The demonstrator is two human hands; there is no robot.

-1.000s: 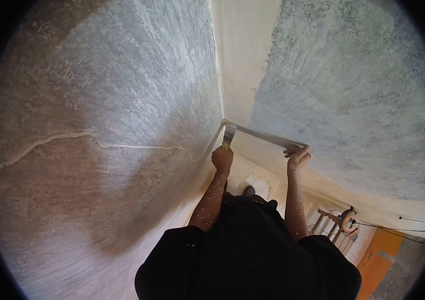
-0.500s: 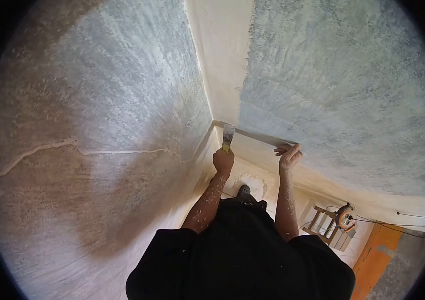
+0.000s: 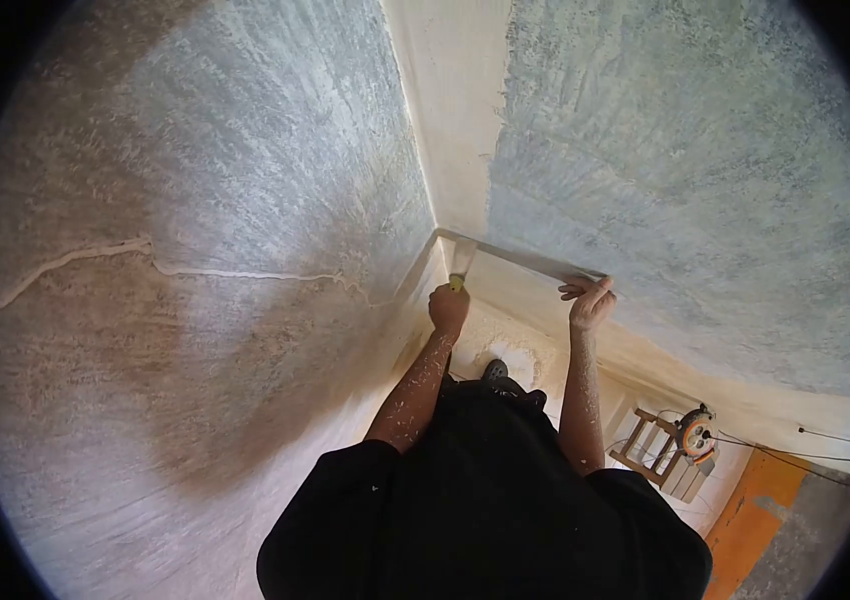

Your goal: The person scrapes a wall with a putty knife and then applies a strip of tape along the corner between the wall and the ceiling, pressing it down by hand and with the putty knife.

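My left hand (image 3: 448,311) grips a putty knife (image 3: 457,283) by its yellowish handle. The blade, a little blurred, points up at the lower wall just right of the corner. My right hand (image 3: 593,303) is raised to the right wall (image 3: 665,220), fingers stretched out and apart, fingertips at the end of a narrow dark grey band (image 3: 535,260). That band runs from the corner to these fingers. Pale flakes speckle both forearms. Above the band the wall is patchy blue-grey; below it is cream.
The left wall (image 3: 275,180) carries a pale, jagged crack-like line (image 3: 245,274). Below me, pale debris lies on the floor (image 3: 517,362) by my shoe (image 3: 495,369). At lower right, a cable reel (image 3: 695,436) sits on a wooden stool (image 3: 650,448), with cables running right, near an orange panel (image 3: 760,510).
The putty knife has shifted slightly toward the corner and its blade leans more to the right. My right hand keeps its place on the wall; the whole view has moved a little.
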